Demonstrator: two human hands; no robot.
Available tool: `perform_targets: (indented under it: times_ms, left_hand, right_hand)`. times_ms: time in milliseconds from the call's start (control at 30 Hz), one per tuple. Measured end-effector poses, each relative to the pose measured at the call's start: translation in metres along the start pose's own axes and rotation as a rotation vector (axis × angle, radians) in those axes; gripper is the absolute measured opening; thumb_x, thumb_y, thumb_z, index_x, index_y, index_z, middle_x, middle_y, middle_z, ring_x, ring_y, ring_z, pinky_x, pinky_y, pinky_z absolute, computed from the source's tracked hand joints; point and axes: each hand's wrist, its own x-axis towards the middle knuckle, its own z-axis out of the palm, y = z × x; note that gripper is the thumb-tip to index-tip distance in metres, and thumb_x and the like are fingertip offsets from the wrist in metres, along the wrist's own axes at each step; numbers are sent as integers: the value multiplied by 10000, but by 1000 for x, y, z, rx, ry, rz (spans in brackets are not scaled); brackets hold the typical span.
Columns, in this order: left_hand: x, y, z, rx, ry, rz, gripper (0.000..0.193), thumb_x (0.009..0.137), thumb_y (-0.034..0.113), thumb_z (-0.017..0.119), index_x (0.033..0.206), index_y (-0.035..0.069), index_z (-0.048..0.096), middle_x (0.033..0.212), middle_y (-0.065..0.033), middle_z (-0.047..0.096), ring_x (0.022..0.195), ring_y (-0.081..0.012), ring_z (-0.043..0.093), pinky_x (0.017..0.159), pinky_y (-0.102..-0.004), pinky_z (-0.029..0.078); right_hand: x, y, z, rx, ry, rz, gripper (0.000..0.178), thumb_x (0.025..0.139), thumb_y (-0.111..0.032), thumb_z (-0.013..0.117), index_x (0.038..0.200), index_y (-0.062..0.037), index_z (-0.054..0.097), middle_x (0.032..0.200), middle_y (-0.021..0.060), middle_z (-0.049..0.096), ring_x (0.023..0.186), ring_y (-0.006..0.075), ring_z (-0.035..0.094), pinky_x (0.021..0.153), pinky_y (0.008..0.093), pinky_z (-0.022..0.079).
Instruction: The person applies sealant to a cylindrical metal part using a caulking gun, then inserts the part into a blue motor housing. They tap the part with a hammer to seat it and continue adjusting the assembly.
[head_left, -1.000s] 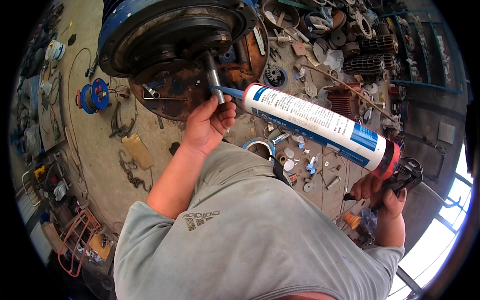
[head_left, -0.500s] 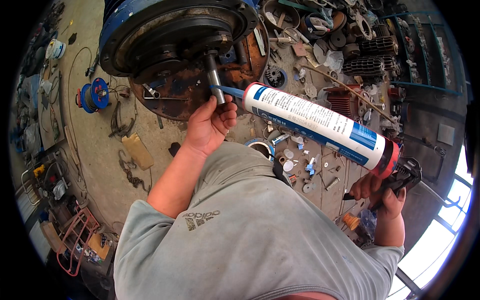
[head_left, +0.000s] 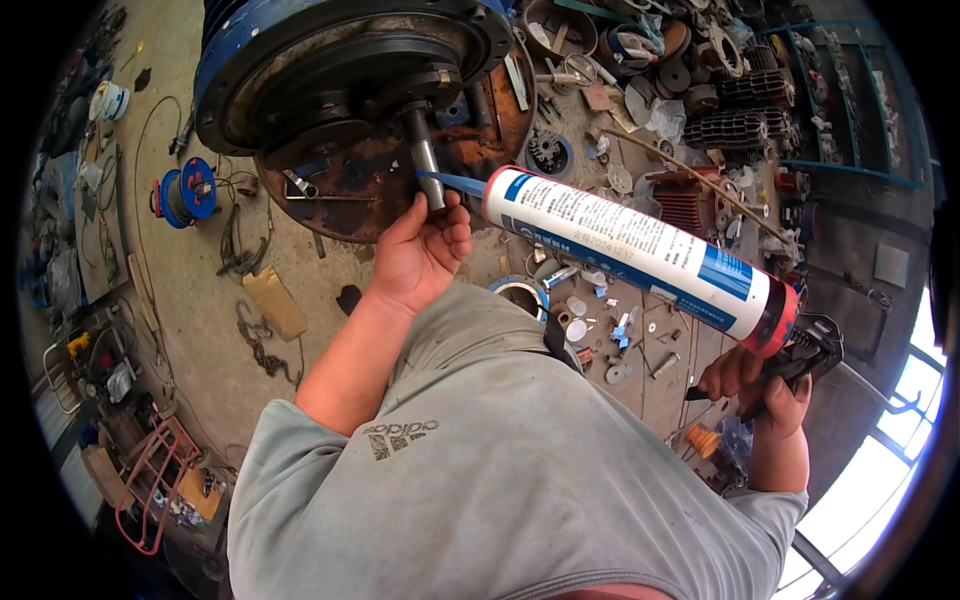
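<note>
My left hand (head_left: 418,250) is closed around the lower end of a shiny metal shaft (head_left: 425,156), which sticks out toward me from a large blue machine housing (head_left: 330,85). In my right hand (head_left: 757,387) is a caulking gun (head_left: 815,345), its handle gripped by closed fingers. The gun carries a white and blue sealant cartridge (head_left: 630,250) with red ends. A blue nozzle (head_left: 455,182) points left from the cartridge, and its tip meets the shaft just above my left fingers.
Below the housing is a rusty round plate (head_left: 345,208) bearing a wrench (head_left: 302,184). A blue cable reel (head_left: 187,192) stands on the floor at left. Motor parts (head_left: 685,208), a long stick (head_left: 695,180) and small hardware crowd the right. A red metal frame (head_left: 155,490) lies at lower left.
Very little differs. The nozzle tip and cartridge front have shifted slightly left, along with a small shift of the whole view. Both hands keep their grip.
</note>
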Motion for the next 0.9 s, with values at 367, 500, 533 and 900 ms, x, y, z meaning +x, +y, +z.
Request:
perform_targets:
  times_ms: [367, 500, 533, 900]
  left_hand:
    - [2, -4, -4, -97, -60, -37, 427, 1115, 397, 497, 1246, 12, 627, 1056, -100, 730, 891, -209, 673, 787, -346, 543]
    - [2, -6, -1, -217, -115, -86, 417, 1118, 385, 496, 1265, 11, 607, 1001, -31, 644, 840, -160, 558, 759, -314, 480]
    - [2, -6, 0, -241, -119, -92, 413, 1118, 384, 495, 1266, 13, 602, 983, -19, 612, 830, -154, 540, 753, -311, 471]
    - [4, -10, 4, -387, -251, -139, 373, 1143, 366, 439, 1223, 34, 587, 892, 9, 498, 809, -147, 525, 734, -317, 472]
  right_hand:
    - [2, 0, 3, 1, 52, -19, 472, 996, -474, 680, 1035, -14, 578, 826, 143, 630, 768, 262, 634, 746, 467, 550]
    - [2, 0, 2, 2, 51, -20, 474, 996, -473, 680, 1036, -13, 577, 825, 142, 629, 770, 261, 634, 748, 469, 551]
    - [2, 0, 2, 3, 50, -18, 475, 996, -474, 680, 1038, -12, 577, 825, 141, 628, 772, 260, 634, 751, 471, 551]
    - [1, -2, 2, -10, 67, -9, 473, 998, -472, 674, 1045, -12, 574, 822, 141, 626, 771, 264, 634, 759, 473, 548]
